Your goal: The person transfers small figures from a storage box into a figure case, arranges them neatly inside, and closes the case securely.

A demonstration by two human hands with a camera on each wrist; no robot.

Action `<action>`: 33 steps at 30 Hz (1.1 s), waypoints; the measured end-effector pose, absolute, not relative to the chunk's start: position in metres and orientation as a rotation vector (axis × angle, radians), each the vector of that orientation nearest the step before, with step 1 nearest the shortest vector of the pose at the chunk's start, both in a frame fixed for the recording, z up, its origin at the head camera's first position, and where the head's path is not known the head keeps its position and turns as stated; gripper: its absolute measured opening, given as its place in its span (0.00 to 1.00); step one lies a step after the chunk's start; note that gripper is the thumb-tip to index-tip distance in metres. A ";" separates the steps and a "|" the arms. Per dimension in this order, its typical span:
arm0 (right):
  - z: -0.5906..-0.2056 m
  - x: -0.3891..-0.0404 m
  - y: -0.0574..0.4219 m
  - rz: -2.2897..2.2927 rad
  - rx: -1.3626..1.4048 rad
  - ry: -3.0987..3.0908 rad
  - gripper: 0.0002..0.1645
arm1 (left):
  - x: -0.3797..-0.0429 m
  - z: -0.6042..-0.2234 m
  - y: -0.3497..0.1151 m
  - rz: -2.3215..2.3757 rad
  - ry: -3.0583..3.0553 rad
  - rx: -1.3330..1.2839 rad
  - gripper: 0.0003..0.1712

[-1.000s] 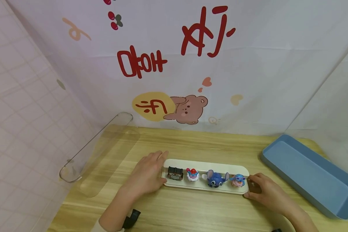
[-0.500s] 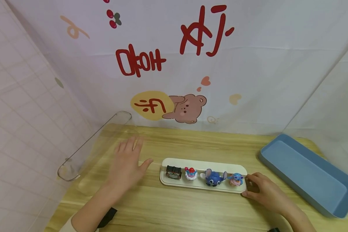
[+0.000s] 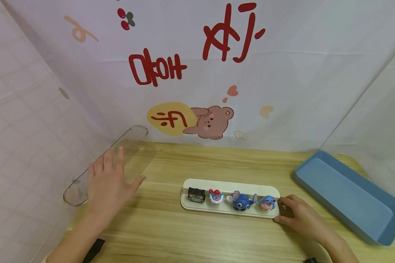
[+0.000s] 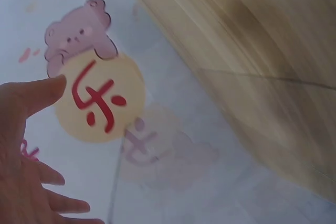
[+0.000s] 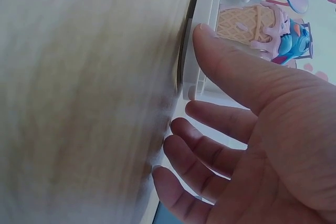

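Observation:
My left hand [image 3: 106, 184] has its fingers spread and holds nothing. It overlaps a long clear plastic cover [image 3: 141, 155] standing at the left. My right hand [image 3: 301, 217] grips the right end of a cream display base [image 3: 230, 212], thumb at the front corner and index finger at the end, as the right wrist view shows. Lined up on the base are a dark brown block-shaped figure [image 3: 196, 195], a white figure with a red top [image 3: 216, 196], a blue big-eared figure [image 3: 242, 201] and a blue figure in an ice-cream cone [image 5: 262, 27].
A shallow blue-grey tray [image 3: 352, 197] lies at the right, close beside my right hand. The wooden table [image 3: 197, 237] ends at a white printed cloth [image 3: 299, 91] behind. Another pale cloth with a grid [image 3: 19, 128] hangs along the left.
My left hand has let go of the base's left end and moved left, opening out, to in front of the clear cover. My right hand has stayed at the base's right end.

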State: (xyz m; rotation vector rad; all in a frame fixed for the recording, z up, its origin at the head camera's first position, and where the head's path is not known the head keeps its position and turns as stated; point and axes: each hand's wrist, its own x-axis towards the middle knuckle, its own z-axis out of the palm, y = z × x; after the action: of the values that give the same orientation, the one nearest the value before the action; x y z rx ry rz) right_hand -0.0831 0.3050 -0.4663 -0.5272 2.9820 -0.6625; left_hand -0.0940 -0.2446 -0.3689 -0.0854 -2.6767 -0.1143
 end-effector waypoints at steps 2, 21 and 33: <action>-0.466 -0.083 0.305 -0.661 -0.524 2.982 0.36 | -0.094 -0.371 -0.253 -0.114 -2.663 -0.057 0.65; -0.465 -0.086 0.303 -0.663 -0.542 2.977 0.37 | -0.088 -0.382 -0.297 -0.197 -2.874 0.289 0.72; -0.466 -0.083 0.304 -0.655 -0.528 2.985 0.35 | -0.086 -0.389 -0.304 -0.172 -2.880 0.310 0.68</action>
State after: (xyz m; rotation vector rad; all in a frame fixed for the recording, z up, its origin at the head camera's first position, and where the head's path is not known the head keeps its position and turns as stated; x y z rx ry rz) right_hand -0.0834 0.3044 -0.4657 -0.5282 2.9851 -0.6545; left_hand -0.0858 -0.3037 -0.3894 0.3098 -2.8797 -0.1722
